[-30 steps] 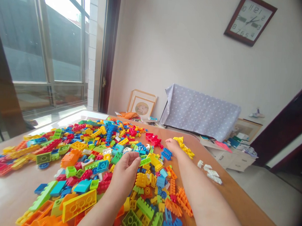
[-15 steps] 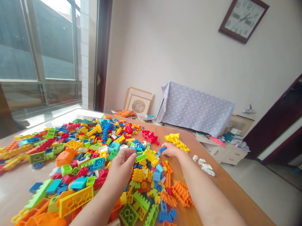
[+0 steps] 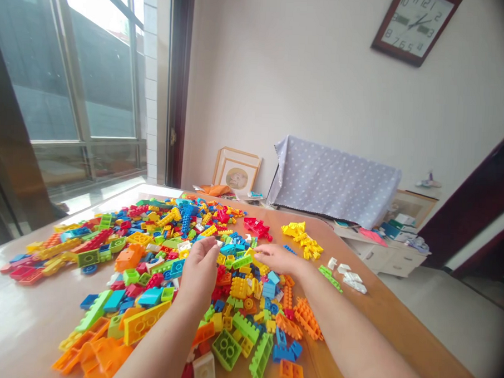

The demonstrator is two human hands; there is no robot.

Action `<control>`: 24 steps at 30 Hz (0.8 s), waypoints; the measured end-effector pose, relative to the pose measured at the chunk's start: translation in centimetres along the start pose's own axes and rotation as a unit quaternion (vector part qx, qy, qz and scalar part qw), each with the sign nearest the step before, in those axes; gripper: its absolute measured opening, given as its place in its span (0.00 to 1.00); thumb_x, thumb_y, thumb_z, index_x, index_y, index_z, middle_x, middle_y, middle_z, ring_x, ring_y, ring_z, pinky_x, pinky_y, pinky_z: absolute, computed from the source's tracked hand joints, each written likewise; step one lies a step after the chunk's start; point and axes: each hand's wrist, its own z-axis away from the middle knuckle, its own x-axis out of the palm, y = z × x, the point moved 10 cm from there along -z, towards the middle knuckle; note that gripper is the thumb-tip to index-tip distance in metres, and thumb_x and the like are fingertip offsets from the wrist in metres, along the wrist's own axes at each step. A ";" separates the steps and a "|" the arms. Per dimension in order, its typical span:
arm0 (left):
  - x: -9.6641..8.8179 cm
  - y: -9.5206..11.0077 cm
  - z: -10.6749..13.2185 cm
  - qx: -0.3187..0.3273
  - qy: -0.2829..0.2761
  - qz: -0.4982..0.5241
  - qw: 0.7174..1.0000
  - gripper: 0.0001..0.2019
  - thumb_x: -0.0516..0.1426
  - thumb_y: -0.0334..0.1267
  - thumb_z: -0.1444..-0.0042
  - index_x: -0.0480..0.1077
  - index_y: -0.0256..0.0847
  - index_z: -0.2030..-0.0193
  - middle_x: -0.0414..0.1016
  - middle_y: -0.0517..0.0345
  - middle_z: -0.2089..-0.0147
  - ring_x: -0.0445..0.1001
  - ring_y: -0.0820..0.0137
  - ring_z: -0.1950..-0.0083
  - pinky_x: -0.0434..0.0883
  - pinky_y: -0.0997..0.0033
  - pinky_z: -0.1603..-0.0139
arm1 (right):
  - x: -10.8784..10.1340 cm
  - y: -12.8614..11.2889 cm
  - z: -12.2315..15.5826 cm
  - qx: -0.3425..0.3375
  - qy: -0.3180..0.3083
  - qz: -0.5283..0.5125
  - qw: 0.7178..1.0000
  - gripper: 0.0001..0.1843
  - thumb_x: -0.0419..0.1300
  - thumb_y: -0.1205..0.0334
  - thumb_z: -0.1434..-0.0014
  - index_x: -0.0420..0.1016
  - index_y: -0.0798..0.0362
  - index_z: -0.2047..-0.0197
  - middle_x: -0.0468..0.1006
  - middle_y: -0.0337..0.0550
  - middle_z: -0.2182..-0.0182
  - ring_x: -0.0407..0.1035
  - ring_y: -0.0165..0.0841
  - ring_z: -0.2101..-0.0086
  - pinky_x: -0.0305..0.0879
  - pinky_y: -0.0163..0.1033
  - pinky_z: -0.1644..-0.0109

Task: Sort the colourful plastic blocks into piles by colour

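A big heap of coloured plastic bricks (image 3: 157,257) covers the wooden table (image 3: 379,328). My left hand (image 3: 200,270) hovers over the middle of the heap with its fingertips pinched together; what they hold is too small to make out. My right hand (image 3: 278,258) lies low at the heap's right edge, fingers stretched leftward over blue and yellow bricks. Small sorted groups lie to the right: yellow bricks (image 3: 302,238), red bricks (image 3: 256,228), white bricks (image 3: 350,277), a long green brick (image 3: 329,276) and orange bricks (image 3: 305,319).
A large window (image 3: 73,81) fills the left side. Beyond the table stand picture frames (image 3: 236,174), something under a dotted grey cloth (image 3: 333,181) and a low cabinet with clutter (image 3: 383,253). A wall clock (image 3: 415,26) hangs top right. The table's right edge runs diagonally.
My right hand has drawn back from the yellow group to the heap's right edge. A green brick now lies beside the white ones. My left hand has shifted slightly forward.
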 end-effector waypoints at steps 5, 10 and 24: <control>-0.2 0.0 -0.1 -0.007 0.005 0.004 1.000 0.17 0.60 0.42 0.41 0.73 0.42 0.46 0.75 0.47 0.40 0.73 0.59 0.37 0.66 0.55 0.33 | 1.7 -4.2 1.4 -0.020 0.012 0.045 0.999 0.24 0.60 0.50 0.36 0.77 0.45 0.39 0.80 0.47 0.47 0.75 0.44 0.50 0.68 0.45 0.44; 0.5 -0.1 -0.4 0.032 -0.016 -0.026 0.999 0.16 0.59 0.41 0.40 0.72 0.42 0.46 0.74 0.45 0.38 0.72 0.58 0.37 0.66 0.54 0.33 | 3.0 -7.5 2.7 -0.054 0.022 0.060 0.996 0.24 0.59 0.52 0.36 0.76 0.44 0.37 0.79 0.49 0.45 0.71 0.47 0.45 0.66 0.49 0.40; 0.4 0.3 -0.1 0.008 -0.005 -0.028 1.000 0.15 0.60 0.41 0.41 0.72 0.41 0.49 0.75 0.44 0.39 0.73 0.57 0.37 0.66 0.55 0.34 | -0.9 -1.5 -2.9 0.033 0.131 -0.084 0.987 0.14 0.57 0.59 0.38 0.82 0.50 0.54 0.84 0.42 0.56 0.76 0.38 0.54 0.71 0.41 0.48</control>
